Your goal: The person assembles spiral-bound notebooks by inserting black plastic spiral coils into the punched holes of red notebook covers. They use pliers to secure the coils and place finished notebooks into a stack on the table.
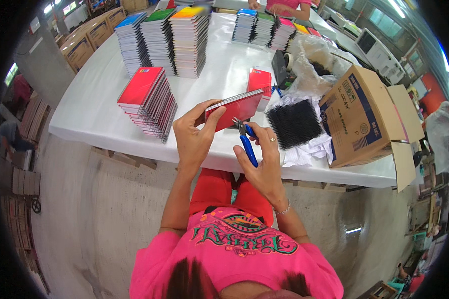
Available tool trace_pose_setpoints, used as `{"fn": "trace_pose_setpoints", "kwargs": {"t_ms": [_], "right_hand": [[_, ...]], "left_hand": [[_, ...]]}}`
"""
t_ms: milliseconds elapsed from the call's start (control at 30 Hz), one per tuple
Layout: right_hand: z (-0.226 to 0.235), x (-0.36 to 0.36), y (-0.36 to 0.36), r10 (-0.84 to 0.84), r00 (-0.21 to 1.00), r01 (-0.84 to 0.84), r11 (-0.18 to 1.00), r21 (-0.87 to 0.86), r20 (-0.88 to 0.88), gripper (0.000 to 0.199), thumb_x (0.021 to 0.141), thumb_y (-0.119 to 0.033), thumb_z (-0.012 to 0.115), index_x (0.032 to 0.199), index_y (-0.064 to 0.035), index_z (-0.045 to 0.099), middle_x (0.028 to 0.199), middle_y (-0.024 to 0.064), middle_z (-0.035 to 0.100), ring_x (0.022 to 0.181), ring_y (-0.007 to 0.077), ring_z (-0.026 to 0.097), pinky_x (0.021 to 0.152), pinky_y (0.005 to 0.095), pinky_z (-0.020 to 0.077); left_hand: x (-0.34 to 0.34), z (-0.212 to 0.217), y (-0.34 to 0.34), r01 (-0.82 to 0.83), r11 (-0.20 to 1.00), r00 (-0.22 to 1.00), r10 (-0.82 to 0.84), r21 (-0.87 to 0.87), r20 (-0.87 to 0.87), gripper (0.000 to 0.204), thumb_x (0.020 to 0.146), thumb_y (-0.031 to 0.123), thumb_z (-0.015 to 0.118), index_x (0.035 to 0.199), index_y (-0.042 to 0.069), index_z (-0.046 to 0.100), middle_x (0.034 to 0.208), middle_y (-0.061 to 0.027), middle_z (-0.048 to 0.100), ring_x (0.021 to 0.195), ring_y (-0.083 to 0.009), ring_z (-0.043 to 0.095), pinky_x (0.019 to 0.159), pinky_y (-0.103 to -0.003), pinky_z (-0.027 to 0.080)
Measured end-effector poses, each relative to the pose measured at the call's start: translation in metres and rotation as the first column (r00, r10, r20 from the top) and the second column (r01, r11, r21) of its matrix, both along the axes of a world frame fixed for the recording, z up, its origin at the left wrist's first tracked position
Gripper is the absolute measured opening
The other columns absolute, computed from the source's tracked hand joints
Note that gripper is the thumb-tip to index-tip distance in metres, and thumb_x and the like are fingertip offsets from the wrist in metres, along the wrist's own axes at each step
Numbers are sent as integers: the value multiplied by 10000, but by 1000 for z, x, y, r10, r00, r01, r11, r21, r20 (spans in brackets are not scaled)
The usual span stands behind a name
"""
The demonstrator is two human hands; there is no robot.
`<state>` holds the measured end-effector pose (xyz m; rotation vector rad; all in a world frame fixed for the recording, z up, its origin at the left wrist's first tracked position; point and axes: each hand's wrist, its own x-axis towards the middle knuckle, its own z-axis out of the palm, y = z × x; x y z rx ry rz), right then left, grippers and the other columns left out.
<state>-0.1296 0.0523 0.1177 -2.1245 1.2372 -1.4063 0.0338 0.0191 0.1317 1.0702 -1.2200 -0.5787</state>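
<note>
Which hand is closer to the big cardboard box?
The right hand. It holds blue-handled cutters and is left of the cardboard box. The left hand, gripping a red notebook, is farther left, so farther from the box.

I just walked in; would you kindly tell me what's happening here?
The person's left hand holds up a red spiral notebook; the right hand holds blue-handled metal cutters, tips close to its cover. On the white table, a stack of red notebooks stands to the left, black spiral coils to the right.

The left hand hides part of the held red notebook.
</note>
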Motion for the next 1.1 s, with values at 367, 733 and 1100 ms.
{"fn": "trace_pose_setpoints", "kwargs": {"t_ms": [367, 733, 1100], "right_hand": [[1, 13, -2, -2, 1000, 0, 999, -49, -29, 536, 821, -195, 753, 1299, -54, 555, 1083, 142, 583, 962, 315, 533, 880, 431, 402], [0, 7, 9, 34, 995, -40, 998, 57, 92, 578, 853, -177, 728, 1365, -50, 493, 1044, 145, 562, 952, 287, 528, 900, 418, 407], [-7, 3, 11, 62, 985, -65, 998, 13, 159, 530, 869, -142, 700, 1367, -79, 531, 1111, 151, 556, 1016, 303, 529, 941, 416, 388]], "left_hand": [[-1, 5, 2, 24, 1000, 1000, -24, -4, 14, 185, 879, 45, 727, 1044, -38, 724, 879, -91, 742, 773, -90, 681, 687, -243, 539], [-4, 2, 4, 44, 997, 996, -39, -62, 83, 183, 852, 54, 743, 1013, -32, 737, 864, -120, 755, 766, -114, 705, 683, -239, 541], [-10, -6, -2, -19, 999, 996, 22, -43, 87, 199, 864, 77, 751, 1051, 10, 734, 719, -34, 688, 592, -23, 491, 522, -221, 395]]}}
